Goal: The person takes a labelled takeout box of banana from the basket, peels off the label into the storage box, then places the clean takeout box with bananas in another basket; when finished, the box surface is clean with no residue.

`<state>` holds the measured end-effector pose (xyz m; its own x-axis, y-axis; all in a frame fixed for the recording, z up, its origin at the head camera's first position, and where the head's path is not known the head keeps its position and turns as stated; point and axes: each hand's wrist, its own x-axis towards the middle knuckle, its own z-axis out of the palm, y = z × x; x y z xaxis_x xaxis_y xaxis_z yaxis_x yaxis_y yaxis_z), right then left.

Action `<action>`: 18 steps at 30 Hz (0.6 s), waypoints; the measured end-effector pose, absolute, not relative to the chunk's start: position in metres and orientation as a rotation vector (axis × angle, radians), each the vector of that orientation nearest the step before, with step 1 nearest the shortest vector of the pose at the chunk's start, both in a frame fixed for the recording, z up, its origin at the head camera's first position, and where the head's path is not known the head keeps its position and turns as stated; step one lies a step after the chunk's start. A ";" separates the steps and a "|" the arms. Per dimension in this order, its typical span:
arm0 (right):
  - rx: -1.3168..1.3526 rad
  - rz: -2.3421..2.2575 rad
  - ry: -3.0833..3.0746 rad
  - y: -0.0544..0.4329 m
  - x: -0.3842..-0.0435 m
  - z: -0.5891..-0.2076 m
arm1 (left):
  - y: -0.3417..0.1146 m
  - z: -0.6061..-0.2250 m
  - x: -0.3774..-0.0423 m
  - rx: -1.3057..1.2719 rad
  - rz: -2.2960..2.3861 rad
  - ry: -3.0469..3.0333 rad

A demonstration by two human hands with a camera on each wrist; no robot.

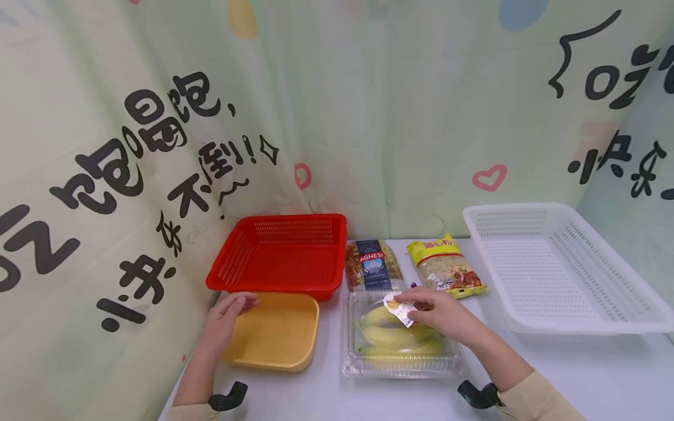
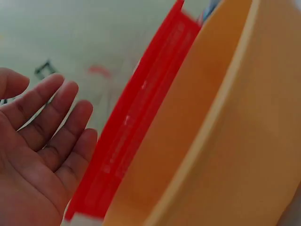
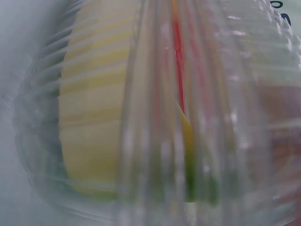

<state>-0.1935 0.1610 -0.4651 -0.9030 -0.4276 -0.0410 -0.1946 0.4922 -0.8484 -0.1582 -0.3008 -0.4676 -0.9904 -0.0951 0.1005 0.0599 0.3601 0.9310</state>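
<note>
My right hand (image 1: 439,313) is over a clear plastic clamshell box (image 1: 400,368) and pinches a white label (image 1: 398,310) printed with a banana picture. Inside the box lie several yellow-green bananas (image 1: 397,337), which also fill much of the right wrist view (image 3: 94,108) behind the ribbed plastic wall. That view hides most of the right hand. My left hand (image 1: 227,318) is at the left rim of a yellow plastic tub (image 1: 271,367), holding nothing. Its fingers are loosely bent and spread in the left wrist view, beside the tub.
Behind the tub stands a red basket (image 1: 276,286). An AGNESI pasta pack (image 1: 372,266) and a yellow-topped food bag (image 1: 446,269) lie behind the box. To the right is a large white basket (image 1: 547,280). A printed curtain (image 1: 400,128) closes off the back and sides.
</note>
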 end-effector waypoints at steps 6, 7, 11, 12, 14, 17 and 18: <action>-0.502 -1.399 2.473 0.162 -0.194 -0.467 | -0.353 -0.483 -0.151 0.413 -1.613 -2.490; -0.489 -1.406 2.463 0.162 -0.194 -0.467 | -0.359 -0.486 -0.150 0.466 -1.605 -2.495; -0.484 -1.412 2.449 0.163 -0.195 -0.468 | -0.376 -0.500 -0.150 0.586 -1.671 -2.491; -0.487 -1.410 2.453 0.163 -0.195 -0.468 | -0.379 -0.504 -0.151 0.600 -1.713 -2.495; -0.492 -1.404 2.460 0.163 -0.196 -0.468 | -0.382 -0.510 -0.153 0.613 -1.848 -2.485; -0.487 -1.409 2.451 0.164 -0.196 -0.468 | -0.384 -0.519 -0.157 0.614 -2.083 -2.409; -0.484 -1.412 2.446 0.164 -0.196 -0.468 | -0.385 -0.522 -0.158 0.618 -2.154 -2.364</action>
<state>-0.1960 0.1635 -0.4676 -0.9062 -0.4171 -0.0697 -0.1481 0.4675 -0.8715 -0.1576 -0.3845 -0.5215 -0.9217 -0.1983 -0.3334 -0.3503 0.0565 0.9349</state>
